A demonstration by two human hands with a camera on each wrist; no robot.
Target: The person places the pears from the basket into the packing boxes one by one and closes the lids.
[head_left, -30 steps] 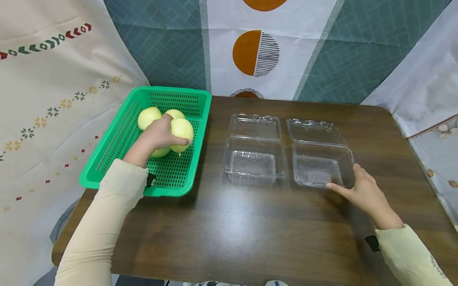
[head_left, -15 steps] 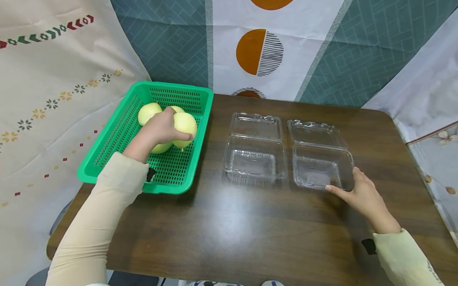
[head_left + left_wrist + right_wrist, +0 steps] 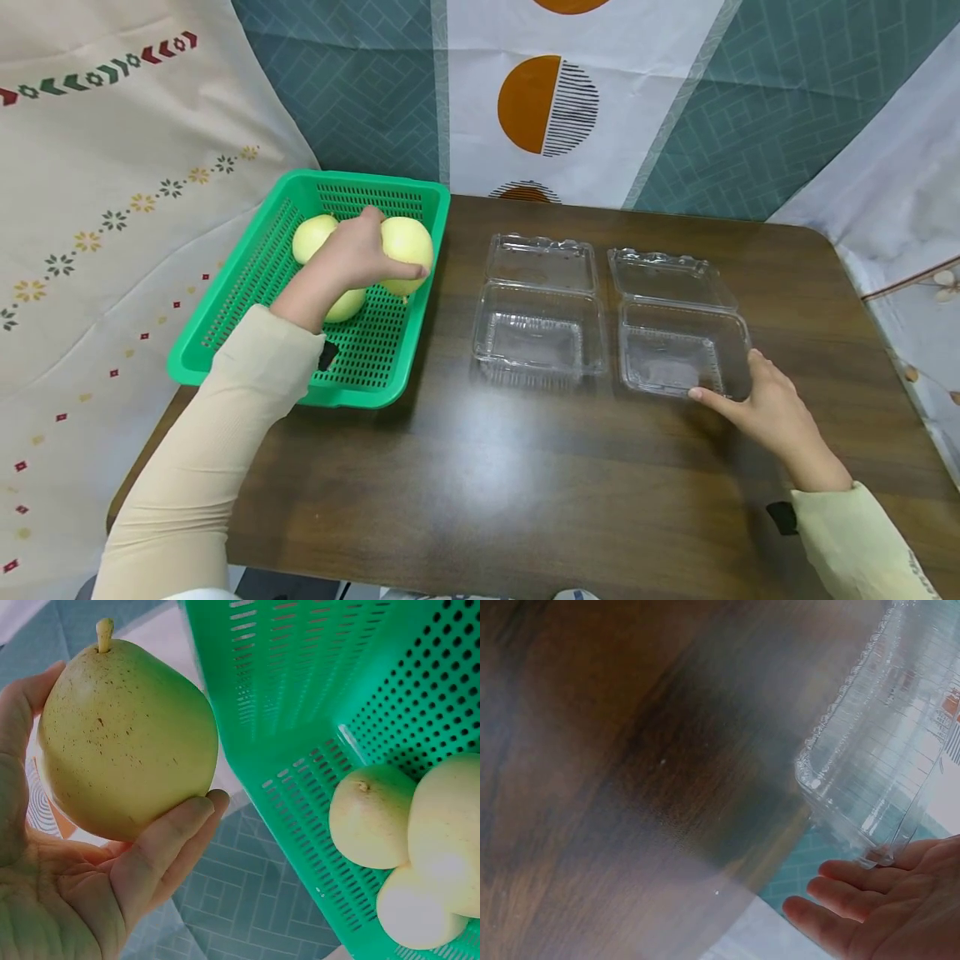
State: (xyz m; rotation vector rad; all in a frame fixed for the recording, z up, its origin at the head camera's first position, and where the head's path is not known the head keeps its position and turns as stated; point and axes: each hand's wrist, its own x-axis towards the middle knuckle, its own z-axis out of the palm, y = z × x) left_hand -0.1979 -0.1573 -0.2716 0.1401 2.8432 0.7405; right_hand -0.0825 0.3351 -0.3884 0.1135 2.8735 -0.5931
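Observation:
My left hand (image 3: 354, 255) holds a yellow-green pear (image 3: 407, 248) above the right side of the green basket (image 3: 358, 400). In the left wrist view the held pear (image 3: 127, 742), speckled and with a short stem, sits between thumb and fingers, outside the basket wall. Other pears (image 3: 373, 817) lie in the basket, partly hidden by the hand in the head view. My right hand (image 3: 772, 412) rests at the near right corner of a clear plastic clamshell container (image 3: 667, 354), thumb at its front rim. The right wrist view shows those fingers (image 3: 847, 898) extended beside the plastic.
A second clear clamshell container (image 3: 536, 333), lid also laid back, stands left of the first on the brown wooden table (image 3: 480, 492). Patterned cloths (image 3: 367, 92) hang behind the table and at both sides.
My left hand has lifted the pear from among the others and moved it right, toward the basket's right rim. The right hand stays at the container, which has not visibly moved.

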